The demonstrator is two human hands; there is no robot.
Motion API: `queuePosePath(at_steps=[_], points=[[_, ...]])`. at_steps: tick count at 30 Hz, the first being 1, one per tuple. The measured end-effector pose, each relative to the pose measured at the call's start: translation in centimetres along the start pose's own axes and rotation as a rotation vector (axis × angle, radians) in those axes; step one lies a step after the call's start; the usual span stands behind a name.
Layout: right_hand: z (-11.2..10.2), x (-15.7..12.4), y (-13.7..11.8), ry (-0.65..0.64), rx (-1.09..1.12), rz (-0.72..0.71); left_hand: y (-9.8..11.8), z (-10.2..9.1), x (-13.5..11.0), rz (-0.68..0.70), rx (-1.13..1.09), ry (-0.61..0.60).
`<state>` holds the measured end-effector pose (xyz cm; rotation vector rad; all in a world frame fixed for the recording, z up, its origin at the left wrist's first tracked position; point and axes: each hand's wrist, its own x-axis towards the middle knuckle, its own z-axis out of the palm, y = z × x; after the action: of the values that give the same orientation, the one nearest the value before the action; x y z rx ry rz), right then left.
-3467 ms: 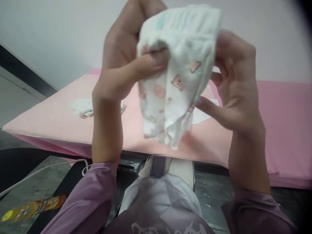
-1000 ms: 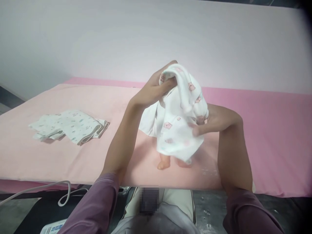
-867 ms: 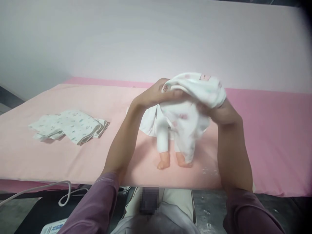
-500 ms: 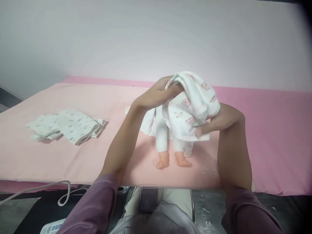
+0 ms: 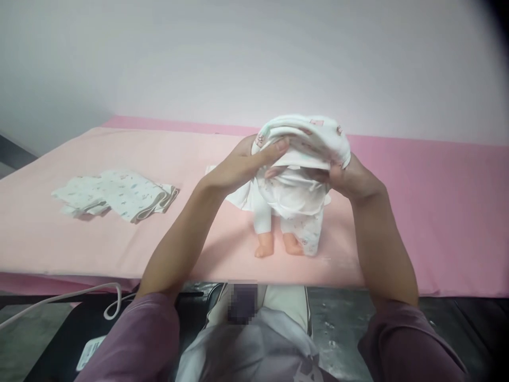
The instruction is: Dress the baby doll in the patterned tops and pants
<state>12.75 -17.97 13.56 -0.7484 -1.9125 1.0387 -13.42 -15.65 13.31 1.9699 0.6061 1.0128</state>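
Observation:
Both hands hold a white baby garment (image 5: 314,129) with small pink and brown prints, raised over the table with its hem opening spread towards me. My left hand (image 5: 254,162) grips the left side of the opening, thumb on top of the cloth. On the opposite side, my right hand (image 5: 353,178) has its fingers closed around the edge. Below the cloth lies a baby doll (image 5: 264,245), its bare feet pointing at me and its legs in white. Its upper body and head are hidden behind the garment. A printed flap hangs over one of its feet.
A folded, pale printed baby garment (image 5: 119,193) lies on the left of the pink-covered table (image 5: 191,154). A white cable (image 5: 79,292) loops below the table's front edge, above a black surface with a white label (image 5: 89,351). A pale wall (image 5: 254,58) rises behind.
The bunched garment has been turned and pulled wider, so its opening now faces me. My right hand has moved up to the opening's side. A flap now hangs lower over the doll's right-side foot.

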Motion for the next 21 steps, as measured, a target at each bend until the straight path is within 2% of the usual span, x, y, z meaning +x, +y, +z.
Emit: queuePosePath(at_steps=[3,6,9,13,16,19,21], points=[[2.2,-2.4,-1.4,-0.019,-0.043,0.062,1.3,2.0,-3.8,-0.086,-0.019,0.012],[5.2,-5.0,-1.4,0.063,-0.127,0.173,1.4,4.5,-8.4,-0.211,0.001,0.116],[8.2,-7.4,-0.3,0.103,-0.278,0.298,0.3,6.9,-13.2,-0.396,0.023,0.229],[11.2,-9.3,1.6,0.01,-0.469,0.482,-2.0,9.4,-18.1,-0.593,0.12,0.274],[12.8,-9.5,3.1,-0.08,-0.598,0.571,-3.6,10.5,-19.5,-0.634,0.283,0.289],[14.2,-9.3,4.4,-0.133,-0.746,0.623,-4.9,11.0,-19.5,-0.625,0.439,0.251],[14.6,-9.3,4.9,-0.152,-0.797,0.6,-5.7,11.0,-19.1,-0.598,0.462,0.206]])
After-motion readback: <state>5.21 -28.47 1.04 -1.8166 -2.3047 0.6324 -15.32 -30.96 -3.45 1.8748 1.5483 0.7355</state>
